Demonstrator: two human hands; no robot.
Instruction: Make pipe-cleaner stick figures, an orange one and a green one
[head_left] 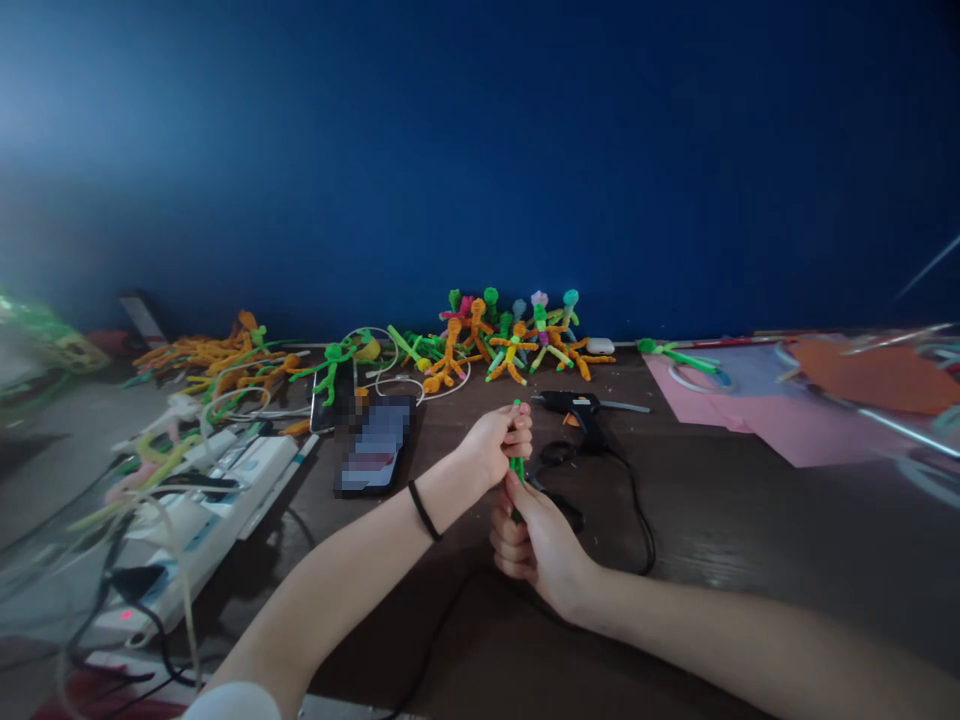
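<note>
Between my two hands, near the middle of the view, a thin green fuzzy stem (517,466) stands roughly upright. My left hand (501,440), with a black band on the wrist, is closed around its upper part, and a small green tip shows above the fingers. Just below and to the right, my right hand (541,545) grips the lower part between thumb and curled fingers. The two hands nearly touch. Most of the stem is hidden by my fingers.
Behind my hands are small fuzzy figures (511,350) and a black glue gun (581,405). To the left lie a phone (377,445), a white power strip (251,480), cables and orange stems (217,360). Pink paper (705,405) is at the right, below a blue wall (480,170).
</note>
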